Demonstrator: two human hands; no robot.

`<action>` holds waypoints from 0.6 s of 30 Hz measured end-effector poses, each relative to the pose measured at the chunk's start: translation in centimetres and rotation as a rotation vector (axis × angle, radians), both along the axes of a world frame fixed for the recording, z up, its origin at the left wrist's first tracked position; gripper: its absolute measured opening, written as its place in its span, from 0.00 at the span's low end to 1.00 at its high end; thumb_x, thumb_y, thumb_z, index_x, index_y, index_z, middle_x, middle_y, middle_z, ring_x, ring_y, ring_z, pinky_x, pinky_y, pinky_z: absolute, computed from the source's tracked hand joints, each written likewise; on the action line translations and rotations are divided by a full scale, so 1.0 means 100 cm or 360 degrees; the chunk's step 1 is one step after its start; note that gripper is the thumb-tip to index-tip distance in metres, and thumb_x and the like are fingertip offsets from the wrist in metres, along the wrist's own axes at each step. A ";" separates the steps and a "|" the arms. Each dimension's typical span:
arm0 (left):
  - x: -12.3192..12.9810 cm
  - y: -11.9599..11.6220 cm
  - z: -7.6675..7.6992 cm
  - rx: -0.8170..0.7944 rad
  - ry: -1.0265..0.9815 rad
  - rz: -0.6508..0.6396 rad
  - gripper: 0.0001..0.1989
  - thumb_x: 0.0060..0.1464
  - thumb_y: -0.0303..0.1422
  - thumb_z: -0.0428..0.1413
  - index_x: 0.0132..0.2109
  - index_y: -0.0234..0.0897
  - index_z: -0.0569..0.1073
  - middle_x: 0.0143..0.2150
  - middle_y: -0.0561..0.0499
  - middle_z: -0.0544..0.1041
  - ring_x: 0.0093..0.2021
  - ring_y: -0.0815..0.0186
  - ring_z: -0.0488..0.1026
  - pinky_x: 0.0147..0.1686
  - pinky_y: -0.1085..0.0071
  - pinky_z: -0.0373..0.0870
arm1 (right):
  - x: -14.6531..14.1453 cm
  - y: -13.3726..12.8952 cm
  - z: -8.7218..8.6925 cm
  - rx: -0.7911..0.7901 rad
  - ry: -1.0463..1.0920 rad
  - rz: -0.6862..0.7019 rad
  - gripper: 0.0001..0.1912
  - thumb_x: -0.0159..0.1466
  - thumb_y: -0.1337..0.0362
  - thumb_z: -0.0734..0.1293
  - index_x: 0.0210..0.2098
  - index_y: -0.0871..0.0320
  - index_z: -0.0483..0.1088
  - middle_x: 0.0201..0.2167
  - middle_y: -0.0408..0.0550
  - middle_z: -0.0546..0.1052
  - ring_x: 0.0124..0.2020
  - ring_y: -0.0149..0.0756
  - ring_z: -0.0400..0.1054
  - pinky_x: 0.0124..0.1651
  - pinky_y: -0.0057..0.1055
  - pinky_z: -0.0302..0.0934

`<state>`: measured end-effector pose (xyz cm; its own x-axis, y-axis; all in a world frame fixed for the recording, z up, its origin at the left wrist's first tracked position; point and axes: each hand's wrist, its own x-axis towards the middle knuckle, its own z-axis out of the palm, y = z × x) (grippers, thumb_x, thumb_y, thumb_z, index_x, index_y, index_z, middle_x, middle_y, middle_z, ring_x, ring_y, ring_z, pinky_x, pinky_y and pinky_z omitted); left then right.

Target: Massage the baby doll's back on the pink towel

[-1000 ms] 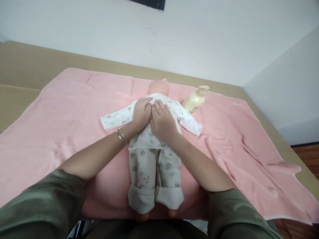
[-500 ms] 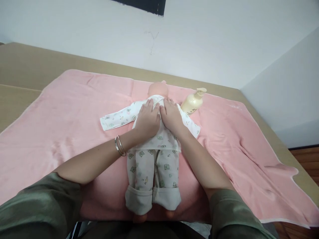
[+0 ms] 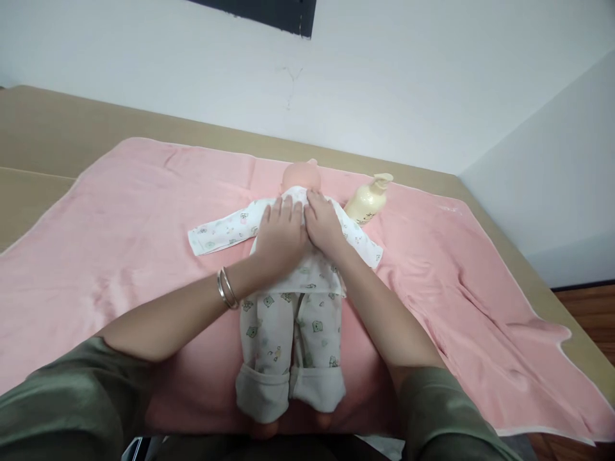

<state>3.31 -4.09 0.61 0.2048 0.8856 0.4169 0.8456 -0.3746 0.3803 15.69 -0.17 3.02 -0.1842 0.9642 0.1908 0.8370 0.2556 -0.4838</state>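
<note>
Head view: both hands [image 3: 281, 240] flattened, palms down, side by side on clothed doll [image 3: 314, 275] atop pink blanket [image 3: 144, 218]

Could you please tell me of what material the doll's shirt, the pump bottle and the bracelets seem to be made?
Doll's shirt: soft, matt fabric, perhaps cotton; its sleeves lie limp and flat, though the weave is too small to tell.
Pump bottle: probably smooth plastic, fairly glossy, with pale highlights on its cream body.
Bracelets: likely polished metal; the thin bands shine silvery.

We look from one head-worn camera, forward and down, near above our forearms [image 3: 168, 320], facing the doll [image 3: 314, 333], the wall [image 3: 384, 96] beyond
</note>
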 end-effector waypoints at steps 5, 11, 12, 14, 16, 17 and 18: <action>0.008 -0.014 0.002 -0.0026 0.0018 -0.0045 0.30 0.65 0.30 0.43 0.71 0.24 0.62 0.75 0.32 0.62 0.77 0.41 0.53 0.75 0.40 0.51 | -0.002 0.010 0.004 0.0055 -0.0018 -0.0127 0.29 0.71 0.69 0.51 0.67 0.69 0.66 0.69 0.61 0.69 0.74 0.49 0.59 0.78 0.52 0.48; -0.012 0.028 -0.008 -0.0081 -0.0192 -0.0040 0.29 0.68 0.36 0.41 0.71 0.26 0.63 0.74 0.32 0.63 0.77 0.46 0.55 0.75 0.43 0.54 | -0.017 -0.032 0.000 0.0138 -0.0001 -0.0114 0.29 0.71 0.68 0.51 0.68 0.66 0.66 0.72 0.60 0.65 0.76 0.52 0.54 0.78 0.56 0.46; -0.015 0.033 -0.010 -0.0094 -0.0205 -0.0031 0.29 0.68 0.37 0.42 0.71 0.26 0.63 0.74 0.32 0.64 0.77 0.46 0.56 0.75 0.43 0.54 | -0.018 -0.038 -0.001 0.0164 -0.0003 -0.0099 0.29 0.72 0.67 0.51 0.68 0.66 0.66 0.73 0.60 0.65 0.77 0.52 0.52 0.78 0.57 0.46; -0.019 0.041 -0.011 -0.0133 -0.0228 0.0016 0.29 0.69 0.38 0.42 0.70 0.26 0.64 0.74 0.32 0.64 0.76 0.47 0.58 0.75 0.45 0.54 | -0.020 -0.045 -0.001 0.0180 -0.0041 -0.0055 0.29 0.73 0.65 0.50 0.69 0.66 0.64 0.74 0.60 0.63 0.78 0.54 0.50 0.78 0.58 0.45; -0.019 0.041 -0.009 -0.0165 -0.0228 0.0070 0.29 0.69 0.38 0.42 0.69 0.25 0.64 0.73 0.31 0.65 0.75 0.47 0.59 0.75 0.46 0.54 | -0.017 -0.042 0.000 0.0143 -0.0088 0.0000 0.30 0.74 0.64 0.50 0.70 0.68 0.63 0.75 0.60 0.61 0.78 0.55 0.48 0.78 0.58 0.44; -0.018 0.038 -0.007 -0.0164 -0.0210 0.0079 0.29 0.69 0.37 0.41 0.69 0.24 0.64 0.73 0.30 0.65 0.75 0.46 0.60 0.75 0.46 0.55 | -0.014 -0.037 0.000 0.0114 -0.0099 0.0025 0.29 0.75 0.64 0.50 0.70 0.68 0.63 0.75 0.60 0.60 0.78 0.54 0.48 0.78 0.57 0.44; -0.015 0.034 -0.006 -0.0146 -0.0180 0.0070 0.29 0.69 0.36 0.41 0.69 0.21 0.64 0.72 0.28 0.65 0.75 0.45 0.60 0.75 0.45 0.55 | -0.008 -0.031 0.000 0.0087 -0.0094 0.0044 0.29 0.75 0.64 0.50 0.70 0.67 0.63 0.75 0.60 0.60 0.78 0.54 0.48 0.78 0.57 0.44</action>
